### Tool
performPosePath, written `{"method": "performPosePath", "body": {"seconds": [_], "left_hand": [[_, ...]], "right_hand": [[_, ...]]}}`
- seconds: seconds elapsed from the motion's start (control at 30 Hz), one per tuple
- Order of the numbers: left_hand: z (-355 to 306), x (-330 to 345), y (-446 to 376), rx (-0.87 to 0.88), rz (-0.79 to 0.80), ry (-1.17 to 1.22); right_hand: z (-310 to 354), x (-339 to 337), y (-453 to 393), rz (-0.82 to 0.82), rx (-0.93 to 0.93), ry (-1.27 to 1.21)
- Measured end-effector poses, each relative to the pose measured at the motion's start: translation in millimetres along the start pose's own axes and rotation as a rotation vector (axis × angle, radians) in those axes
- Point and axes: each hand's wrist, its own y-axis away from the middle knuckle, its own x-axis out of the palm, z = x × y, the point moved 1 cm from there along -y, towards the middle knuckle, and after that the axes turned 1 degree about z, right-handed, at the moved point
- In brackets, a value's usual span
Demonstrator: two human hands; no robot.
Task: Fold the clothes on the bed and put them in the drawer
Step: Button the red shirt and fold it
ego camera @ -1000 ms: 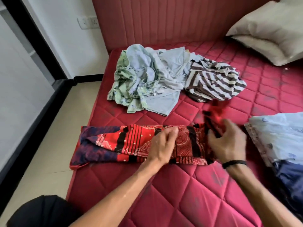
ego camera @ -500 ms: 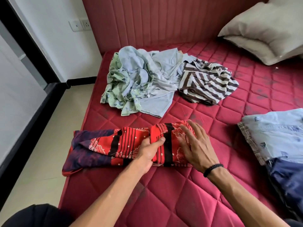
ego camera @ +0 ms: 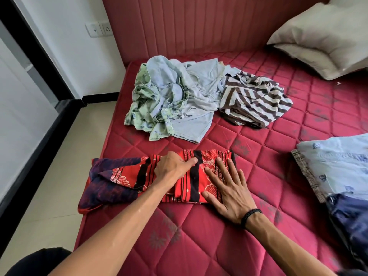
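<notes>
Clothes, item 1: red patterned garment (ego camera: 191,176), black stripes, dark purple end at lower left of frame. Lies as a long strip across the near edge of the red quilted mattress (ego camera: 199,236), centre-left of frame. Right end looks doubled over; left end not yet folded.

L hand (ego camera: 171,168): on top of the strip at mid-length, thumb out toward the right, other fingers curled down onto the cloth. Whether they pinch it or only press, can't tell.
R hand (ego camera: 229,190): flat, fingers spread wide, pressing the doubled end down. Black wristband (ego camera: 250,216) at the wrist.

Item 2: unfolded heap, upper centre: green floral shirt (ego camera: 147,108) tangled w/ pale blue garment (ego camera: 195,100).
Item 3: brown-and-white striped top (ego camera: 256,100), crumpled, touching the heap on its right.
Item 4: pale blue printed shirt (ego camera: 334,166), right edge of frame, lying over a plaid piece (ego camera: 306,176), dark navy cloth (ego camera: 350,222) below it. Looks like a done pile, not certain.
Pillow (ego camera: 322,38), upper right. Drawer: not in view.

Risks, my est.:
- Purple end sits right at the mattress corner; a pull on the strip could drag it over the edge onto the floor.
- Slick-looking fabric; lift R palm too soon and the fold may spring open.
- Lifting one-handed likely undoes the folds.
</notes>
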Motion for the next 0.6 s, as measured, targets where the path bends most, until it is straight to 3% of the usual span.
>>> {"method": "performPosePath", "body": {"seconds": [0.23,0.37,0.43,0.47,0.53,0.6], "left_hand": [[-14,-29,-24,-0.044,-0.025,0.038],[-3,-24,-29,-0.136,0.062,0.079],[2,-15,-18,-0.115,-0.068,0.154],[2,-12,-9,0.011,-0.223,0.127],[-4,-2,16,0.476,-0.49,0.021],[-6,24,46,0.805,-0.386,-0.141]], "right_hand": [[-1,-3,2,0.029,-0.059,0.001],[-5,-1,2,0.042,-0.088,-0.03],[-4,-2,1,0.062,-0.092,-0.024],[-5,-2,1,0.071,-0.09,-0.026],[-8,0,0,0.053,-0.076,-0.076],[-5,-2,-5,-0.09,-0.001,-0.268]]}}
